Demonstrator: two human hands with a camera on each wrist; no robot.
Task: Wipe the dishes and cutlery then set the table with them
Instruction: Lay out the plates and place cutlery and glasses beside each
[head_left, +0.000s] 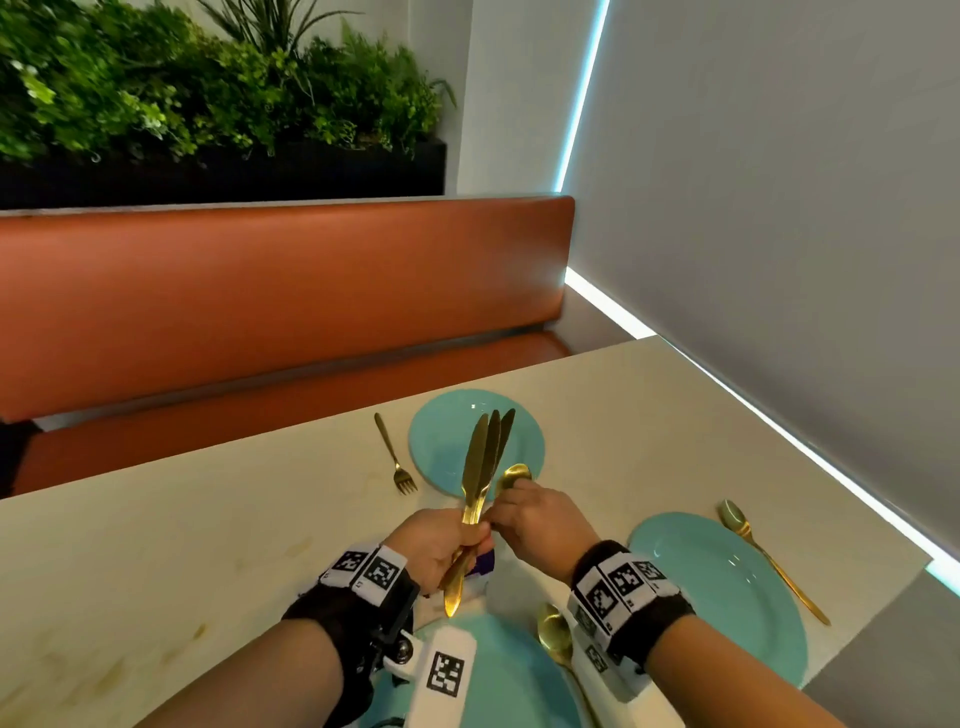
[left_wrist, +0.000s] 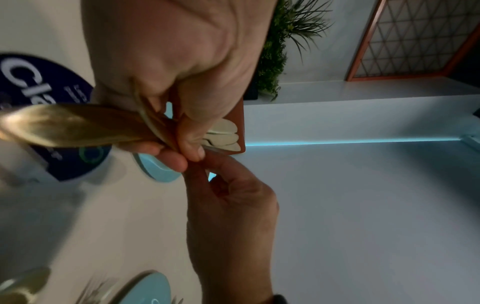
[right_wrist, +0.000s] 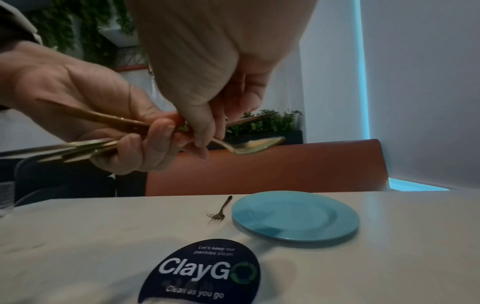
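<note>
Spoon being drawn out of the left hand's bundle of gold cutlery.

The right hand (head_left: 535, 514) pinched a gold spoon (right_wrist: 253, 145) by its neck, bowl pointing away — seemingly pulling it free to lay at a setting. The left hand (head_left: 441, 545) was clenched round a bundle of gold knives (head_left: 485, 457), blades fanned upward over the far teal plate (head_left: 441, 441), keeping the rest bunched while one piece came out. On the table (head_left: 208, 519), a fork (head_left: 397, 460) lay just left of that plate; a second plate (head_left: 727, 587) at the right had a spoon (head_left: 769, 558) beside it — one place looked partly set, with the bundle still to share out.
</note>
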